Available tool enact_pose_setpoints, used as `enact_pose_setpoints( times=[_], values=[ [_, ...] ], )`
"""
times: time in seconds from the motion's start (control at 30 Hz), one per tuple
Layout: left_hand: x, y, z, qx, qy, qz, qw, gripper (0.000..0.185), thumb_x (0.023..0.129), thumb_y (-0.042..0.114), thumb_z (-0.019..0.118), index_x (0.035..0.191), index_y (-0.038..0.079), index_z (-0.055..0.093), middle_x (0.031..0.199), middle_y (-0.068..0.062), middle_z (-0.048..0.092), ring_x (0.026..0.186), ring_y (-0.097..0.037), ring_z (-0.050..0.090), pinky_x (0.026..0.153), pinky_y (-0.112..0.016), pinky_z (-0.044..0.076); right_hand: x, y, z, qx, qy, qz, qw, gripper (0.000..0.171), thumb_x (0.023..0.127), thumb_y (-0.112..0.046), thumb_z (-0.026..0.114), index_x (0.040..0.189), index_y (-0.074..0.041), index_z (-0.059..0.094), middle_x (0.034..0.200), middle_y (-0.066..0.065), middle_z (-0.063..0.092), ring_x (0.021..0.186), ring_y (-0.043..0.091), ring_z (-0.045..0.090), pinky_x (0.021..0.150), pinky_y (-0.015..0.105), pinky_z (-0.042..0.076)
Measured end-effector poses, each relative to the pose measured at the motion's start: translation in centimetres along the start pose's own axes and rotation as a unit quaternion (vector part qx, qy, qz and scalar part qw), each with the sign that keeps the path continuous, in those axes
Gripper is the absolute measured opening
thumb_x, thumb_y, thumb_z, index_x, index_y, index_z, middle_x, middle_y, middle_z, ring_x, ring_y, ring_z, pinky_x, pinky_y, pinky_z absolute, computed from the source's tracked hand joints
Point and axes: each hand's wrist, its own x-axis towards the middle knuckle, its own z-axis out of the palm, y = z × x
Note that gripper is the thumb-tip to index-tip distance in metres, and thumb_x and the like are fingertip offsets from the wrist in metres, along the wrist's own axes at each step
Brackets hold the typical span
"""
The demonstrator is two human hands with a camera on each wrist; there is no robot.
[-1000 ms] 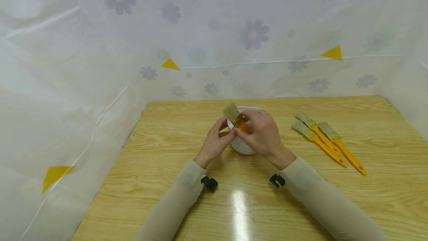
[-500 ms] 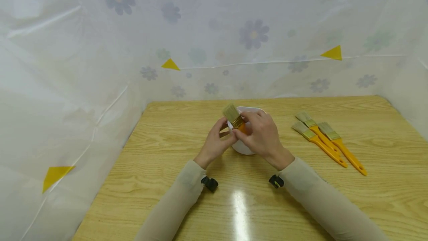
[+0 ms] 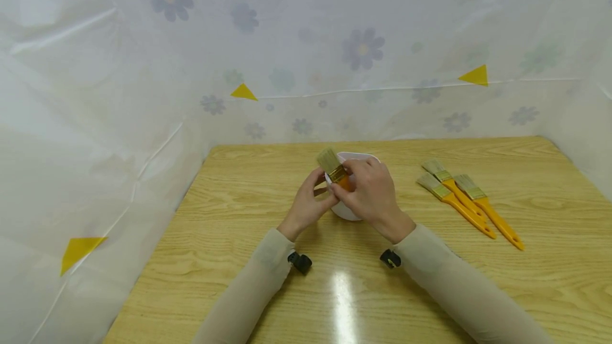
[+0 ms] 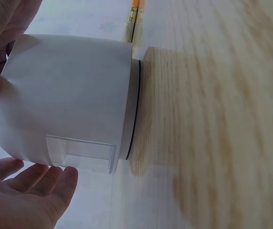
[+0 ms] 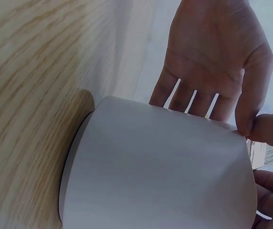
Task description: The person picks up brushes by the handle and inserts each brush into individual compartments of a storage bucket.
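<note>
A white container [image 3: 346, 212] with a rounded wall stands upright on the table. My left hand [image 3: 309, 205] holds its left side, fingers along the outer wall and thumb at the rim, as the right wrist view shows. My right hand [image 3: 375, 192] pinches a paintbrush [image 3: 329, 160] just below its metal ferrule, over the container's mouth. Its pale bristles point up and to the left, and most of the orange handle is hidden by the hand. The two thumbs [image 5: 265, 130] meet at the rim. In the left wrist view the container [image 4: 69, 90] carries a small clear holder.
Several things lie around: three paintbrushes [image 3: 461, 203] with orange handles rest together on the right of the wooden table [image 3: 229, 259]. Behind and to the left hang pale sheets [image 3: 296, 41] with flower prints and yellow triangles.
My right hand shifts slightly left, and the paintbrush it pinches moves a little left with it. My left hand and the container stay nearly still.
</note>
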Motion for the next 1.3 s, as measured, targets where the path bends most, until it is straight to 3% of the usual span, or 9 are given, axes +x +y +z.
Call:
enact_pose_setpoints(
  times=[0.37, 0.5, 0.73, 0.87, 1.3],
  values=[
    [0.0, 0.0, 0.0, -0.004, -0.002, 0.003, 1.0, 0.061, 0.09, 0.025, 0.067, 0.143, 0.028, 0.039, 0.142, 0.004, 0.042, 0.129, -0.017, 0.043, 0.102, -0.039, 0.042, 0.1, -0.1, -0.1, -0.003, -0.013, 0.009, 1.0, 0.042, 0.074, -0.033, 0.081, 0.098, -0.003, 0.066, 0.092, 0.012, 0.07, 0.092, 0.033, 0.06, 0.085, 0.05, 0.047],
    [-0.1, 0.2, -0.1, -0.012, -0.012, -0.004, 0.9998, 0.061, 0.09, 0.024, 0.067, 0.144, 0.023, 0.038, 0.143, -0.001, 0.041, 0.132, -0.021, 0.039, 0.104, -0.041, 0.039, 0.1, -0.1, -0.2, -0.001, -0.016, 0.009, 1.0, 0.041, 0.075, -0.034, 0.081, 0.098, -0.004, 0.067, 0.093, 0.012, 0.07, 0.091, 0.032, 0.06, 0.082, 0.05, 0.047],
    [-0.9, 3.4, -0.7, -0.02, -0.028, -0.01, 0.9994, 0.059, 0.092, 0.02, 0.064, 0.144, 0.009, 0.038, 0.142, -0.012, 0.041, 0.134, -0.031, 0.036, 0.105, -0.047, 0.038, 0.0, 0.1, -0.5, 0.012, -0.016, 0.005, 1.0, 0.039, 0.075, -0.035, 0.081, 0.098, -0.005, 0.068, 0.092, 0.01, 0.069, 0.09, 0.031, 0.06, 0.076, 0.05, 0.047],
    [-1.0, 3.7, -0.8, -0.016, -0.029, -0.008, 0.9994, 0.058, 0.092, 0.021, 0.064, 0.143, 0.008, 0.039, 0.141, -0.012, 0.042, 0.134, -0.031, 0.037, 0.104, -0.047, 0.038, 0.0, 0.2, -0.6, 0.021, -0.017, 0.004, 1.0, 0.038, 0.077, -0.034, 0.08, 0.098, -0.005, 0.068, 0.091, 0.009, 0.069, 0.089, 0.03, 0.06, 0.076, 0.05, 0.046],
    [-0.9, 3.6, -0.8, -0.03, -0.033, -0.003, 0.999, 0.06, 0.091, 0.016, 0.065, 0.144, 0.007, 0.037, 0.142, -0.012, 0.042, 0.133, -0.03, 0.038, 0.105, -0.048, 0.037, 0.0, 0.7, -1.5, 0.033, 0.021, -0.003, 0.999, 0.037, 0.074, -0.032, 0.081, 0.094, -0.003, 0.069, 0.087, 0.01, 0.07, 0.078, 0.03, 0.059, 0.071, 0.049, 0.046]
  ],
)
